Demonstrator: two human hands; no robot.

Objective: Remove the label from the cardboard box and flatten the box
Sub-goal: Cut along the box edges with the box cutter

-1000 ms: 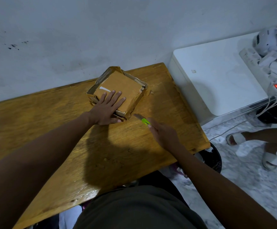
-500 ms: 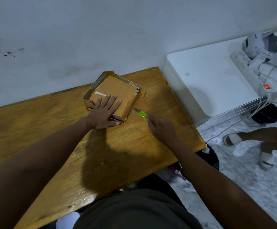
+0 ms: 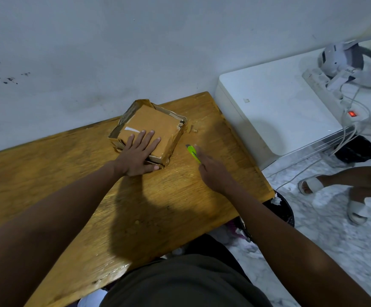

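Observation:
A small brown cardboard box [image 3: 155, 122] lies on the far part of the wooden table [image 3: 74, 173], near the wall. A white scrap and a small torn label remnant [image 3: 180, 125] show on its top. My left hand [image 3: 139, 154] presses flat on the box's near side, fingers straight and spread. My right hand [image 3: 213, 171] grips a yellow-green utility knife [image 3: 193, 153], whose tip points toward the box's right side, a short gap away from it.
A white appliance [image 3: 275, 114] stands right of the table with a power strip [image 3: 326, 91], cables and a white headset [image 3: 352, 63] on it. A dark bin [image 3: 284, 209] sits below the table's right corner. Another person's sandalled feet [image 3: 313, 185] are on the marble floor.
The knife tip has drawn back slightly from the box's right edge. My left hand keeps pressing on the box. The view has shifted a little.

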